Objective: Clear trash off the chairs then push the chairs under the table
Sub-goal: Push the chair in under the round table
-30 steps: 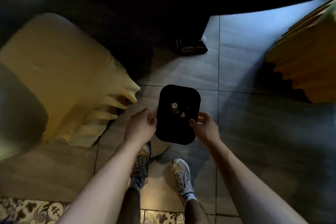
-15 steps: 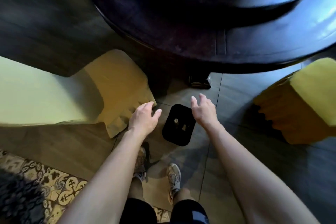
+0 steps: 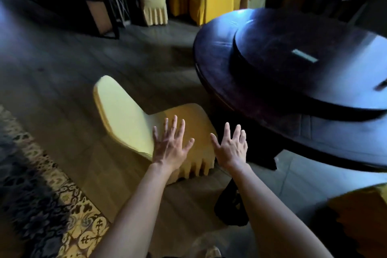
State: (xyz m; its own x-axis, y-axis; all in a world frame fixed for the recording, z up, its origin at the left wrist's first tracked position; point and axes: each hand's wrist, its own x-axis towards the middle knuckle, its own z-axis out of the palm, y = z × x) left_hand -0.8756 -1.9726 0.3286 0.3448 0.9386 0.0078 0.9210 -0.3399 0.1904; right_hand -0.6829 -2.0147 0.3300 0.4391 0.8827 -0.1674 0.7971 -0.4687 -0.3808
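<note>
1. Both hands are out flat with fingers spread and hold nothing. The left hand (image 3: 170,146) hangs over the seat of the yellow-covered chair (image 3: 123,115). The right hand (image 3: 230,148) is just past the seat's near corner, over the dark gap toward the table (image 3: 209,58). Whether the left palm touches the cloth I cannot tell.
2. To my eye they are spread like that to come down on the chair and shift it, not to pick anything up. No trash shows on the part of the seat I can see, so clearing this chair looks done and the push looks like the step in hand.
3. The chair stands just beside the round table, back turned away from it and seat toward it, not yet under the rim.
4. The table's rim overhangs close to the seat's far corner, and a raised turntable (image 3: 272,48) sits on top, out of the way. Underneath it is too dark to place the legs. A dark shape (image 3: 229,209) on the floor below the right forearm could be a table foot or something else.
5. Open floor (image 3: 83,65) lies behind the chair's back, a patterned carpet (image 3: 79,234) edges in at the left, and a second covered chair (image 3: 360,216) sits well apart at lower right. A straight push toward the table looks free, though the pleated skirt might catch.
</note>
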